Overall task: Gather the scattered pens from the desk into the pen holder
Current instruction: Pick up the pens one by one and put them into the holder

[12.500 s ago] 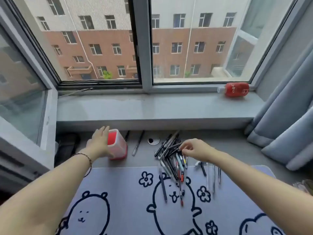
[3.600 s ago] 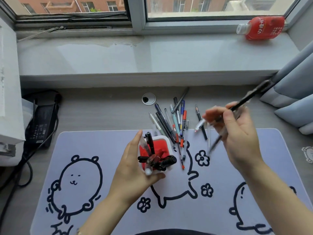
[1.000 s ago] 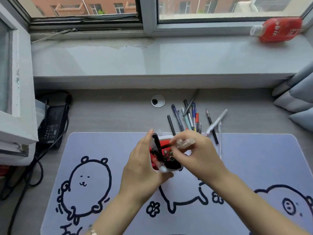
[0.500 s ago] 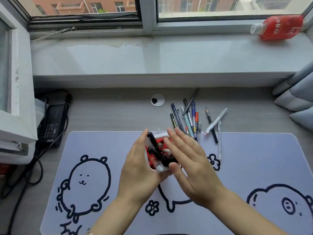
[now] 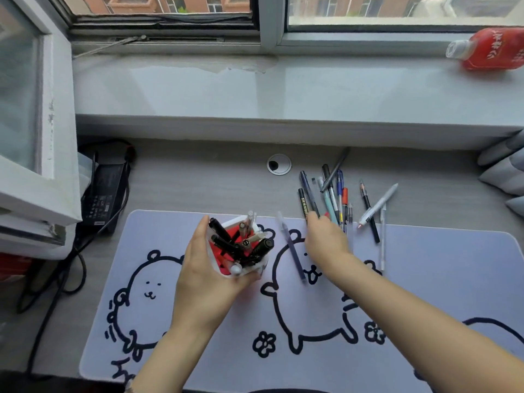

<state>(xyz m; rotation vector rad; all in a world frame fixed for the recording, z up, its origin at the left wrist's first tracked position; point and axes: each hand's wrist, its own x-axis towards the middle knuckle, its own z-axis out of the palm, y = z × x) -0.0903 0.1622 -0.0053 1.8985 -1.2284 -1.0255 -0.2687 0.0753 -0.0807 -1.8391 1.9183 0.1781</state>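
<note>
- Pen holder (image 5: 226,268): red and white, on the desk mat (image 5: 425,279), wrapped by the left hand (image 5: 204,279); pens inside lean at mixed angles.
- Right hand (image 5: 326,239): fingertips at the near ends of the loose pens (image 5: 331,197); whether it pinches one cannot be told.
- Loose pens: long axes mostly near-to-far, fanned, straddling the mat's far edge.
- Blue pen (image 5: 292,248): on the mat between the hands, slightly diagonal.

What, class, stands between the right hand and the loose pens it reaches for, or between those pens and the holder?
Nothing visible blocks the right hand: its fingertips are at the loose pens. Toward the pen holder, held by the left hand, only a single blue pen lies flat on the mat.
</note>
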